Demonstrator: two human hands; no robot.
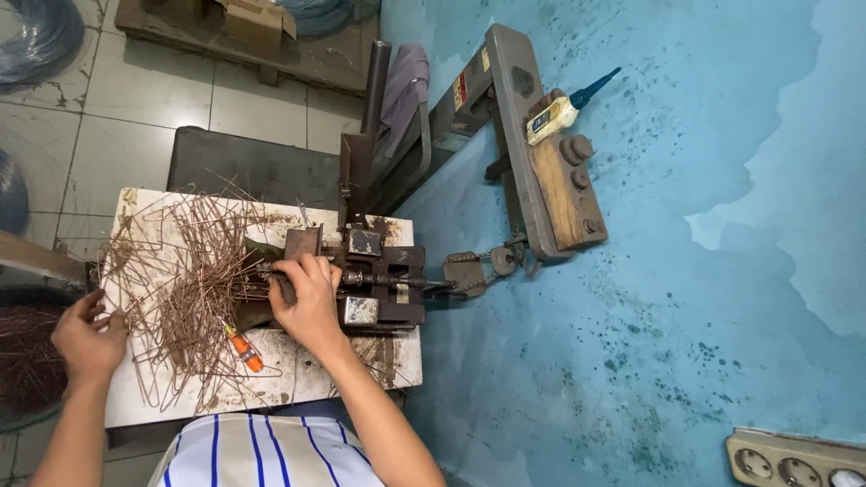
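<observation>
From the head camera, a white table [298, 374] carries a loose heap of bent copper wires [185, 284] — too many and too tangled to count. The left hand [87, 338] sits at the table's left edge, fingers curled and pinching 1 wire out of the heap. The right hand [307, 298] lies closed over the left end of a rusty metal press [374, 280] bolted to the table's right side; what it grips under the fingers cannot be seen.

Around them: 1 small orange tube [244, 350] lies among the wires, just beside the right wrist. A gray lever arm [528, 144] runs up from the press along the blue wall [686, 271], with 1 yellowish bottle with a blue nozzle [564, 110] resting on its wooden block. 1 power strip [794, 458] is at the lower right — 3 sockets show. Coils of wire [36, 36] lie on the tiled floor at top left.
</observation>
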